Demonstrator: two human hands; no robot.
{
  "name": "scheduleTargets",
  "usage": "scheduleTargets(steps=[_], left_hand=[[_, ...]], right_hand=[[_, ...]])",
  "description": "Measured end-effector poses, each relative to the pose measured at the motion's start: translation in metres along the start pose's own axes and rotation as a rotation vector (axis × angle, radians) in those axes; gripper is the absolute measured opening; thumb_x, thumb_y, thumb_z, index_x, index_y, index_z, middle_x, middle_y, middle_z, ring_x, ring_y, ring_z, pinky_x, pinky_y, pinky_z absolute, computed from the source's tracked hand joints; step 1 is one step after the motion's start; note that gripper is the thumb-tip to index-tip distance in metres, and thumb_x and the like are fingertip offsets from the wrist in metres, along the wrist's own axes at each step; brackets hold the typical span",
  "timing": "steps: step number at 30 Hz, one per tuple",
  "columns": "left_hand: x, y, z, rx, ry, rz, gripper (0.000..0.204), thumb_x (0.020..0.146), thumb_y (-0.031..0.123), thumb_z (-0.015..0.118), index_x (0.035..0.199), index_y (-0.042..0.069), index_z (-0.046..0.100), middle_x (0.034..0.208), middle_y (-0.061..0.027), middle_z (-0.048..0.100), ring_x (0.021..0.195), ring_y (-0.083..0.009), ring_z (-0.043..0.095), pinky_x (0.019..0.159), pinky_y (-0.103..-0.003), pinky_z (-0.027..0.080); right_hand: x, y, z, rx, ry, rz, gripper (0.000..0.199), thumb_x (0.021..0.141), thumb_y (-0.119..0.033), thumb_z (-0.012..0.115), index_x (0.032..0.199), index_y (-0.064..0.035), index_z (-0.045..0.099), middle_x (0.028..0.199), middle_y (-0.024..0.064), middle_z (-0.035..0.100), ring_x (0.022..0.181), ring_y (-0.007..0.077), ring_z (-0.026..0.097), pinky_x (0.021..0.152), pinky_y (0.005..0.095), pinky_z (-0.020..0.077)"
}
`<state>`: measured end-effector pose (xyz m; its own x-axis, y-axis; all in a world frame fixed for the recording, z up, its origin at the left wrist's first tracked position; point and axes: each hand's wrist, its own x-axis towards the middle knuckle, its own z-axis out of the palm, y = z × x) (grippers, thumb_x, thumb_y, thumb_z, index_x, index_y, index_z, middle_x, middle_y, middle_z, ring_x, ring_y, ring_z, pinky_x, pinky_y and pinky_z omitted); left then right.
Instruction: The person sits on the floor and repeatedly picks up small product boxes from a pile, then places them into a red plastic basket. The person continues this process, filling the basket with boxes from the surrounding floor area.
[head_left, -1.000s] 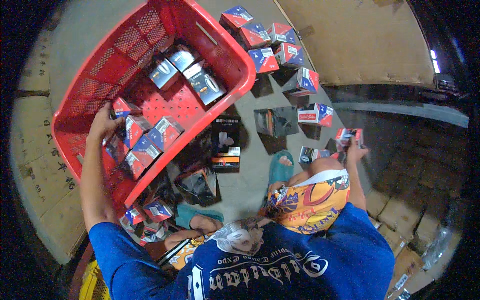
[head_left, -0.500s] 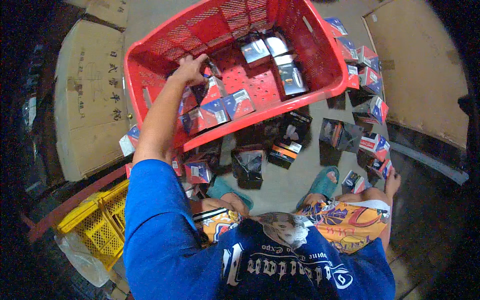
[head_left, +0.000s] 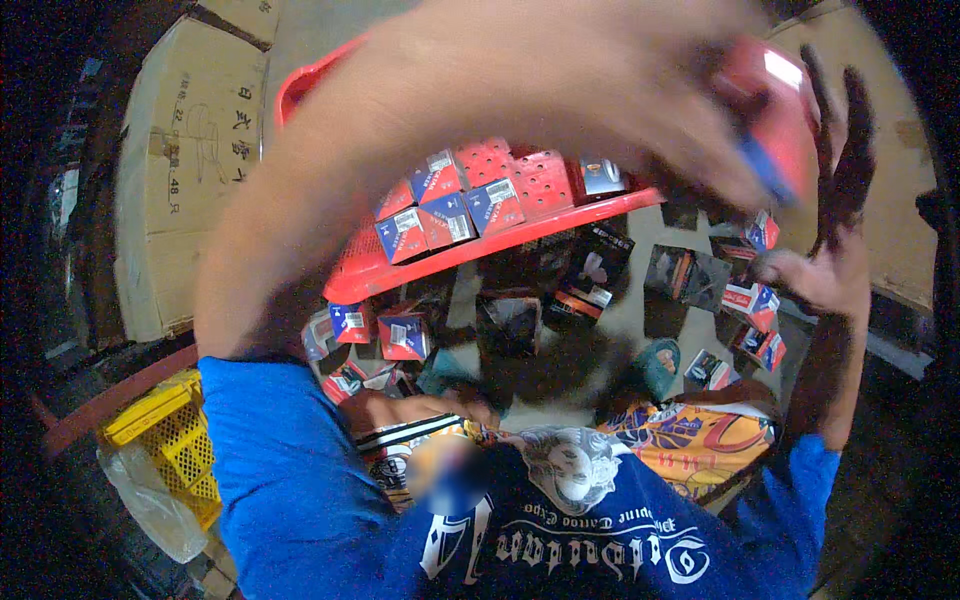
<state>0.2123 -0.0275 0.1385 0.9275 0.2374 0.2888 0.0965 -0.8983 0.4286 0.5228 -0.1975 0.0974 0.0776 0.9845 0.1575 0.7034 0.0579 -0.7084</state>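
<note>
My left arm is raised and sweeps close across the top of the head view. My left hand (head_left: 690, 110), smeared by motion, appears closed on a red and blue box (head_left: 772, 120) with a white label. My right hand (head_left: 825, 260) is up just beside that box, fingers spread and pointing upward, with nothing visible in its grip. Below my left arm, a red plastic basket (head_left: 560, 222) holds several red and blue boxes (head_left: 445, 218) grouped in its near left part. A dark box with a picture (head_left: 603, 177) shows at the basket's right. My arm hides much of the basket.
Black boxes (head_left: 508, 322) and more red and blue boxes (head_left: 402, 337) lie on the floor around my feet. Others (head_left: 752, 300) line the right side. Large cardboard cartons (head_left: 190, 190) stand left and right. A yellow crate (head_left: 180, 450) is at the lower left.
My left hand has left the basket and swung up and right, where a red and blue box now shows. My right hand has risen from beside my knee, fingers spread. The basket view is partly covered.
</note>
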Motion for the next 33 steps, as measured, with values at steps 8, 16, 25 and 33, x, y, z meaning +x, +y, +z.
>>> scheduleTargets(steps=[8, 16, 25, 33], left_hand=[[-0.053, -0.086, 0.099, -0.143, -0.144, -0.688, 0.060, 0.094, 0.028, 0.064, 0.144, 0.004, 0.043, 0.140, -0.0170, 0.054, 0.128, -0.0275, 0.054, 0.109, -0.039, 0.040], [-0.253, -0.162, 0.202, 0.198, -0.836, -0.995, 0.118, 0.070, 0.069, 0.072, 0.158, 0.031, 0.003, 0.151, -0.0340, 0.029, 0.141, -0.0481, 0.032, 0.114, -0.057, 0.027], [-0.253, -0.155, 0.192, 0.070, -0.795, -0.759, 0.117, 0.066, 0.008, 0.081, 0.156, 0.037, 0.012, 0.140, -0.0314, 0.042, 0.128, -0.0518, 0.041, 0.108, -0.057, 0.037], [-0.235, -0.160, 0.202, 0.095, -0.725, -0.960, 0.100, 0.074, 0.067, 0.070, 0.151, 0.018, 0.031, 0.130, -0.0288, 0.056, 0.122, -0.0457, 0.053, 0.105, -0.051, 0.042]], right_hand=[[-0.083, 0.113, -0.113, 0.063, 0.463, 0.189, 0.055, 0.085, -0.028, 0.076, 0.128, -0.0009, 0.054, 0.111, 0.0120, 0.065, 0.097, 0.0198, 0.062, 0.090, 0.0338, 0.0492], [-0.357, 0.271, -0.145, -0.800, 1.017, 1.340, 0.085, 0.069, -0.052, 0.082, 0.121, 0.0075, 0.049, 0.124, 0.0278, 0.058, 0.117, 0.0405, 0.056, 0.100, 0.0451, 0.0426], [-0.477, 0.324, -0.038, -0.572, 0.588, 1.650, 0.089, 0.069, -0.065, 0.074, 0.115, 0.0107, 0.062, 0.119, 0.0305, 0.063, 0.113, 0.0435, 0.060, 0.098, 0.0479, 0.0451], [-0.497, 0.356, -0.087, -1.147, -0.331, 1.233, 0.052, 0.091, -0.047, 0.058, 0.118, -0.0023, 0.061, 0.096, 0.0236, 0.067, 0.091, 0.0409, 0.065, 0.077, 0.0495, 0.0513]])
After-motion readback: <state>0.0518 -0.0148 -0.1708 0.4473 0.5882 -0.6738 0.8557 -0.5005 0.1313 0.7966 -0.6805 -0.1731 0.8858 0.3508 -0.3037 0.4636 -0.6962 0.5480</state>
